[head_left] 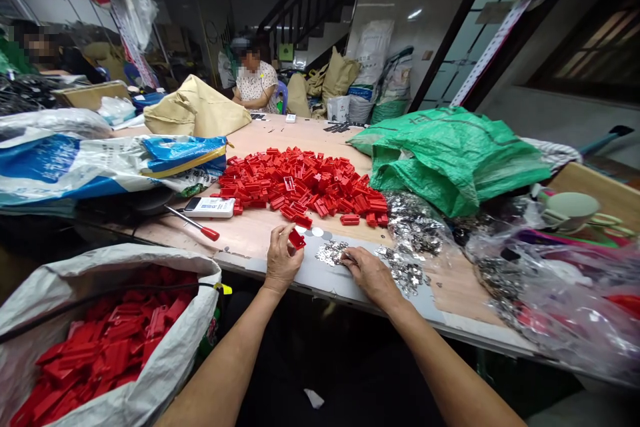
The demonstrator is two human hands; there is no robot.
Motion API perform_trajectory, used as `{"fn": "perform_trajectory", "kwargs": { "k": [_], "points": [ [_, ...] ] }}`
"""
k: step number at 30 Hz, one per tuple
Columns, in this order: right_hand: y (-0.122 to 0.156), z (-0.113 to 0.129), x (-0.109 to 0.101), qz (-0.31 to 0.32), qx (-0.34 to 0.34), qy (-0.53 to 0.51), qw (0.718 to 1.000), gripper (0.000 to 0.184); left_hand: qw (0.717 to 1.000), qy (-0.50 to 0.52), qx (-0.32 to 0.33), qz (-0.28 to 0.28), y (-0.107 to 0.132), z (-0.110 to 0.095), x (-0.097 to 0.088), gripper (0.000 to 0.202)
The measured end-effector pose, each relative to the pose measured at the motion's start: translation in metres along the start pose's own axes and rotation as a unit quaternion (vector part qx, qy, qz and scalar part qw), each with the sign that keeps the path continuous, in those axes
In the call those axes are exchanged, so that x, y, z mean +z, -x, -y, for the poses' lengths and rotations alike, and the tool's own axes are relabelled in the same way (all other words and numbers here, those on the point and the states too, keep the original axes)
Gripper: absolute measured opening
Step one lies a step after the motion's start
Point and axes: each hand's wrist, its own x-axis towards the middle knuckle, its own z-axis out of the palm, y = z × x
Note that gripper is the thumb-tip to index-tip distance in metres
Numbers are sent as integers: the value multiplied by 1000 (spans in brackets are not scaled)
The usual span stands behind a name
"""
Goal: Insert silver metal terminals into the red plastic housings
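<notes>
Your left hand point(283, 261) is closed on a red plastic part point(297, 239), pinching it between thumb and fingertips above the near edge of the wooden table point(247, 235). The part's long axis slants from upper left to lower right. Your right hand point(367, 275) sits low with its fingers stretched toward your left hand, and its fingertips point(347, 257) touch the edge of a small patch of silver metal pieces point(330, 253). You cannot tell from this view whether they pinch a piece.

That patch lies between your 2 hands, nearer the right, and its spread runs roughly along the table edge. A larger silver scatter point(403, 271) lies just beyond your right hand. A loose heap of red plastic parts point(300, 180) lies straight ahead of both hands, nearest the left. Left of your left hand are a red-handled screwdriver point(210, 233) and a white woven sack point(60, 293) filled with more red parts point(110, 353). A green woven bag point(450, 160) lies ahead of your right hand.
</notes>
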Motion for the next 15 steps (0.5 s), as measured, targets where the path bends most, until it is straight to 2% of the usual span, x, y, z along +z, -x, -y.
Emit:
{"fn": "perform_trajectory", "kwargs": {
  "k": [9, 15],
  "points": [
    [5, -8, -7, 0, 11, -12, 1000, 18, 1000, -3, -13, 9, 1, 2, 1, 53],
    [5, -3, -3, 2, 8, -12, 1000, 20, 1000, -22, 6, -2, 0, 1, 0, 53]
  ]
}}
